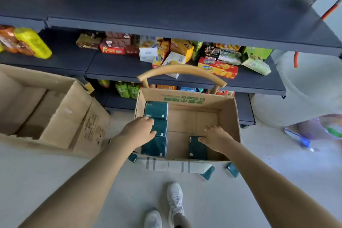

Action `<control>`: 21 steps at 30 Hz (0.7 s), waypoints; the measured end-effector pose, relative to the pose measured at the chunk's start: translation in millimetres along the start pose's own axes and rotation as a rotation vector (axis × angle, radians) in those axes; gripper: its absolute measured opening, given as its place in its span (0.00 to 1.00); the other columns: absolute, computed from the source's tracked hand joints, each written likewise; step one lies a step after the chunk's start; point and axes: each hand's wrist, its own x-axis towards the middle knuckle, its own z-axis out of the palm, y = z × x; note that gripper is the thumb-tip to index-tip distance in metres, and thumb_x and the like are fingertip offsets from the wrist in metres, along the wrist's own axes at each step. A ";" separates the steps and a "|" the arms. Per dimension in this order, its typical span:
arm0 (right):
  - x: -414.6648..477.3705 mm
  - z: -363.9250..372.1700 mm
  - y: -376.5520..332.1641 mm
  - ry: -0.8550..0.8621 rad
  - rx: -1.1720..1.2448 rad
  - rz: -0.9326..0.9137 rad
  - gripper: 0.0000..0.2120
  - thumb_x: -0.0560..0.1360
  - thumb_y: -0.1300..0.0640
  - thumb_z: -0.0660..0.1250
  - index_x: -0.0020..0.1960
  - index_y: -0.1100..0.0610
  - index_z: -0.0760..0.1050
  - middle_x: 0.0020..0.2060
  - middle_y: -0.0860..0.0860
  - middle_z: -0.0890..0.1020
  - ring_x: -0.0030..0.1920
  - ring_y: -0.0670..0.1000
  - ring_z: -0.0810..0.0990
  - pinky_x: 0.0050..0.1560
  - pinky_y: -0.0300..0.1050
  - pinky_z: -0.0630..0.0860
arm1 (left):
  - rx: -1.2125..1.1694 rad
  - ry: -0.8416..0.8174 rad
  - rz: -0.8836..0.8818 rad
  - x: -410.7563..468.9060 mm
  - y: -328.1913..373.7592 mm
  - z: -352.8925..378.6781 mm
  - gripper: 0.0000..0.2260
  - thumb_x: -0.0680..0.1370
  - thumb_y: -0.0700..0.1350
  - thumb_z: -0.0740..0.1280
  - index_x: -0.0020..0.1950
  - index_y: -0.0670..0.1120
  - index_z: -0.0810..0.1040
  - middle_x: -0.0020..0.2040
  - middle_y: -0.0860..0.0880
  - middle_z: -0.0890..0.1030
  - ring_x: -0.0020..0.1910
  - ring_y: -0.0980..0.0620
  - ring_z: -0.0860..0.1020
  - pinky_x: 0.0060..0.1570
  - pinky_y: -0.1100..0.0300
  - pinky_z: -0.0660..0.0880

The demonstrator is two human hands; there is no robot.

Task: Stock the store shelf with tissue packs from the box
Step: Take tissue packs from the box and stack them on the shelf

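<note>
Tissue packs, dark teal, lie in the open box, which rests on a wooden chair in front of the shelf. That probably keeps the stock at easy reach rather than down on the floor.

At far left a larger empty carton sits on the floor, flaps spread.

In the box, three packs form a column along the left wall. The left hand is on the middle pack of that column. Its grip is closing round it, with the fingers curved over the far edge and the thumb on the near edge, so that one pack can be lifted clear of its neighbours.

Farther right a single pack stands alone near the front wall. The right hand rests on it with the thumb touching its top and the fingers spread and loose. This grip is not yet closed on anything. It looks like each hand is set to take one pack.

Most of the box floor is bare, so I judge the stocking to be well along. A few stray packs poke out from under the front of the box.

The upper shelf board is wide and bare, which makes it the likely destination. The board below holds snack boxes. A white sack stands at far right.
</note>
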 end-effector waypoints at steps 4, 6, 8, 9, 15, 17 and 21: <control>45.8 32.4 20.0 -0.128 0.022 0.030 0.25 0.79 0.46 0.58 0.71 0.57 0.63 0.65 0.56 0.72 0.65 0.57 0.70 0.63 0.51 0.71 | -0.015 -0.091 -0.053 31.3 -12.6 38.0 0.13 0.80 0.51 0.59 0.56 0.43 0.72 0.54 0.47 0.75 0.52 0.48 0.75 0.49 0.53 0.74; 66.1 47.3 27.3 -0.159 0.041 0.068 0.25 0.79 0.46 0.59 0.71 0.59 0.64 0.63 0.56 0.74 0.62 0.56 0.73 0.58 0.48 0.73 | -0.019 -0.099 -0.078 44.7 -18.4 53.7 0.11 0.80 0.51 0.59 0.53 0.44 0.72 0.52 0.47 0.75 0.50 0.48 0.75 0.45 0.55 0.71; 86.6 61.6 33.1 -0.194 0.084 0.118 0.26 0.79 0.46 0.58 0.70 0.61 0.64 0.61 0.57 0.75 0.59 0.56 0.75 0.54 0.46 0.75 | -0.027 -0.103 -0.105 57.9 -23.8 70.0 0.12 0.80 0.51 0.59 0.57 0.44 0.73 0.55 0.48 0.76 0.52 0.48 0.75 0.47 0.57 0.69; 95.1 69.4 35.7 -0.220 0.106 0.144 0.26 0.80 0.45 0.58 0.70 0.61 0.64 0.60 0.57 0.76 0.58 0.56 0.76 0.53 0.45 0.75 | -0.027 -0.111 -0.114 63.3 -25.8 77.5 0.14 0.80 0.51 0.59 0.59 0.44 0.73 0.57 0.48 0.76 0.54 0.48 0.75 0.49 0.57 0.70; 142.7 111.4 41.6 -0.209 0.305 0.372 0.21 0.78 0.48 0.62 0.64 0.63 0.69 0.54 0.56 0.78 0.43 0.50 0.74 0.40 0.41 0.71 | 0.053 -0.163 -0.120 93.3 -38.7 118.4 0.19 0.80 0.52 0.58 0.67 0.44 0.71 0.63 0.47 0.75 0.60 0.48 0.74 0.61 0.56 0.68; 155.3 124.5 39.4 -0.197 0.417 0.453 0.19 0.78 0.51 0.64 0.62 0.63 0.70 0.54 0.57 0.78 0.43 0.51 0.74 0.42 0.42 0.70 | 0.058 -0.170 -0.115 102.7 -41.8 132.9 0.19 0.80 0.53 0.58 0.66 0.44 0.71 0.63 0.47 0.75 0.59 0.48 0.74 0.60 0.56 0.69; 168.6 145.8 31.7 -0.130 0.596 0.578 0.19 0.76 0.55 0.67 0.62 0.65 0.69 0.56 0.60 0.77 0.55 0.57 0.77 0.47 0.45 0.72 | 0.048 -0.244 -0.098 121.2 -41.2 156.9 0.21 0.80 0.53 0.60 0.68 0.43 0.68 0.64 0.46 0.72 0.61 0.48 0.72 0.60 0.58 0.69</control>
